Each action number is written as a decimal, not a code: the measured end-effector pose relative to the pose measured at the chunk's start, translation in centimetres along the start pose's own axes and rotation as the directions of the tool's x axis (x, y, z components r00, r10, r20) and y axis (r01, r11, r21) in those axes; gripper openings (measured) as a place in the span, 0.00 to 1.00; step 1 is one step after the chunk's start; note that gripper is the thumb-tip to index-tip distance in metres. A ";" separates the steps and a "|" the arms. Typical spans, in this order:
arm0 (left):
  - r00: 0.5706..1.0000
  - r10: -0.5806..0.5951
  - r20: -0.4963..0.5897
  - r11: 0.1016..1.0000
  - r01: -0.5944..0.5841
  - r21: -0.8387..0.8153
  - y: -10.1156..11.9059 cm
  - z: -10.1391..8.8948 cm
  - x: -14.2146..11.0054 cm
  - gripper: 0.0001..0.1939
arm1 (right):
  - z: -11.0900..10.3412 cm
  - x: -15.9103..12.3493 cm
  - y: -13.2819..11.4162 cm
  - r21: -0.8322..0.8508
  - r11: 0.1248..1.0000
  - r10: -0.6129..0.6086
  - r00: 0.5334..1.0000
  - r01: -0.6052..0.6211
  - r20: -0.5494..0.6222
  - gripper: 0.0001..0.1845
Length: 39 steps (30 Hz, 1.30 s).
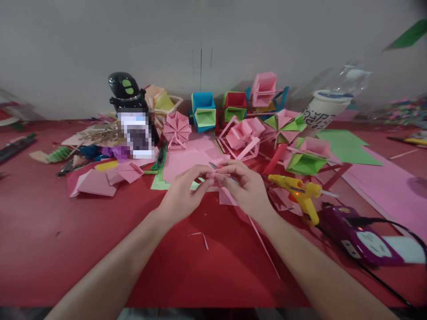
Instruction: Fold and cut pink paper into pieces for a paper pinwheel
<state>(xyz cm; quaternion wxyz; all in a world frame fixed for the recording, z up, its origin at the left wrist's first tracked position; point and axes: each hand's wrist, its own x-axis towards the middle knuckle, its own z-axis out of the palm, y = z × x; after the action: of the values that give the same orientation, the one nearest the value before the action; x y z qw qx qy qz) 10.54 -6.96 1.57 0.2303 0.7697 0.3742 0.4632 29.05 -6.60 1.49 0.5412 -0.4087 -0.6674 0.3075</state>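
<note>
Between both hands is a small folded piece of pink paper (218,176), pinched by thumbs and fingers over the middle of the red table. My left hand (187,191) grips its left side with fingertips closed. My right hand (248,186) holds its right side the same way. The fingers hide much of the paper's shape. A metal tip (212,165) shows just beyond the fingertips; its kind cannot be made out. Behind the hands lie pink paper sheets (187,155) with green sheets under them. Below the hands rests a thin pink paper strip (203,240).
Folded paper boxes (204,116) line the back by the wall. At right sit a yellow glue gun (302,192), a purple power strip (363,240) with a black cord, and a white cup (322,113). At left stands a black figure (128,91) behind a phone-like blurred object (137,135).
</note>
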 end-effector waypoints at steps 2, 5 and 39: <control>0.999 -0.051 -0.015 0.997 0.050 -0.056 -0.1 0.0 0.0 0.08 | 0.0 0.0 -0.2 -0.004 1.000 -0.014 1.000 0.014 0.003 0.02; 0.992 -0.126 -0.012 0.987 0.124 -0.098 -0.2 -0.1 0.2 0.08 | 0.0 -0.1 -0.2 -0.017 0.999 -0.028 0.999 0.028 0.024 0.02; 0.935 -0.351 -0.042 0.911 0.331 -0.246 0.5 -0.8 0.8 0.04 | -0.1 0.1 -0.6 0.047 0.986 0.153 0.978 -0.161 0.140 0.10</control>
<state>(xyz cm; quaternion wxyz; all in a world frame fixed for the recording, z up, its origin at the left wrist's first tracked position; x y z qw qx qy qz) 10.27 -6.60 2.69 0.3809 0.6392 0.4548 0.4894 29.01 -6.80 2.04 0.4804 -0.4223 -0.6591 0.3955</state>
